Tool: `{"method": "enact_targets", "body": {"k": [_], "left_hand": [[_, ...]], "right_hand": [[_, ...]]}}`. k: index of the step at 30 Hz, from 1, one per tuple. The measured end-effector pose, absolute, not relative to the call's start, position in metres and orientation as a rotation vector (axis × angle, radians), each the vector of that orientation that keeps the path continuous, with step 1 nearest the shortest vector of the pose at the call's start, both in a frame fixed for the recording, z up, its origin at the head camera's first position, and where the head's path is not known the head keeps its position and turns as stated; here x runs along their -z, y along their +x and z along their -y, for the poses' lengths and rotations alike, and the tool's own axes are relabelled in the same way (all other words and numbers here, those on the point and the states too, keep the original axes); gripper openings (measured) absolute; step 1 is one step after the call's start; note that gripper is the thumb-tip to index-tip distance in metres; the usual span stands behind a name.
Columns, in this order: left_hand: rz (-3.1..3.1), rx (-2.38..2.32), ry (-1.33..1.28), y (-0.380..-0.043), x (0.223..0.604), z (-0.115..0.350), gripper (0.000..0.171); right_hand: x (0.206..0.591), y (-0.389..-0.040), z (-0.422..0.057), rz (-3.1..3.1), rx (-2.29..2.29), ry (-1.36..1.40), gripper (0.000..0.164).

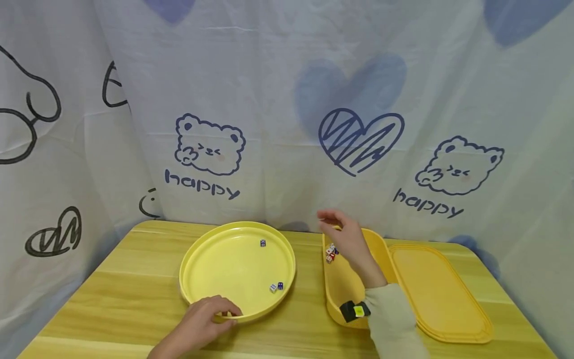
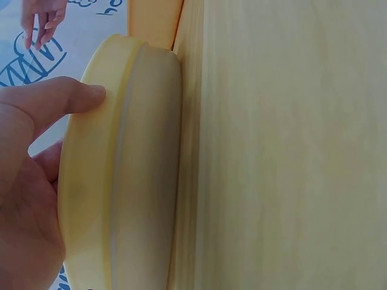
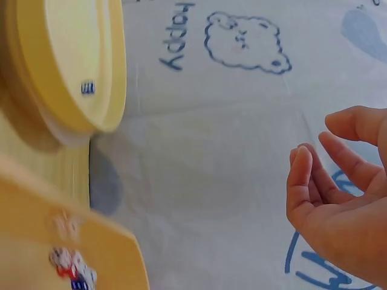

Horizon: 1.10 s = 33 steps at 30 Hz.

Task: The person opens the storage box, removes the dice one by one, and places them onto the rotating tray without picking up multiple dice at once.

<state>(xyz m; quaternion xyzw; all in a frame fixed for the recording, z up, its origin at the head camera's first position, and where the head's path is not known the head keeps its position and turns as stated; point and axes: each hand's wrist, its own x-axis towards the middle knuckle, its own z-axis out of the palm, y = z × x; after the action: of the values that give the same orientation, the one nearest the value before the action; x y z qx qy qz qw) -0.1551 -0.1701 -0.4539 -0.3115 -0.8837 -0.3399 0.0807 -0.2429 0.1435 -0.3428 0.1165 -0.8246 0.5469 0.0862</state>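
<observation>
My left hand (image 1: 207, 319) grips the near rim of a round yellow tray (image 1: 233, 227), thumb on its outer wall and fingers over the edge. A dark blue die (image 1: 263, 243) lies toward the far side of the tray. At its right side, a white die (image 1: 273, 288) sits beside another blue die (image 1: 280, 285). Above a yellow rectangular box (image 1: 341, 289), my right hand (image 3: 338, 187) hovers with loosely bent fingers and nothing between them. Several white, red and blue dice (image 1: 331, 253) are gathered at the box's far left end.
A flat yellow lid (image 1: 441, 294) lies right of the box on the wooden table (image 1: 112, 299). Behind the table hangs a white curtain (image 1: 269, 99) printed with bears and hearts. A black strap with a yellow tag (image 1: 359, 311) is on my right sleeve.
</observation>
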Motion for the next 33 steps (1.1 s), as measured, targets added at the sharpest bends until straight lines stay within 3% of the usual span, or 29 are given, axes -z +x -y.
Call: {"method": "enact_targets", "body": {"k": [22, 33], "left_hand": [[2.668, 1.001, -0.91, -0.157, 0.453, 0.171, 0.011], [2.622, 1.014, -0.954, -0.159, 0.453, 0.171, 0.011]], "right_hand": [[0.385, -0.309, -0.196, 2.629, -1.671, 0.06, 0.029], [0.433, -0.33, -0.213, 2.694, -1.567, -0.043, 0.023]]}}
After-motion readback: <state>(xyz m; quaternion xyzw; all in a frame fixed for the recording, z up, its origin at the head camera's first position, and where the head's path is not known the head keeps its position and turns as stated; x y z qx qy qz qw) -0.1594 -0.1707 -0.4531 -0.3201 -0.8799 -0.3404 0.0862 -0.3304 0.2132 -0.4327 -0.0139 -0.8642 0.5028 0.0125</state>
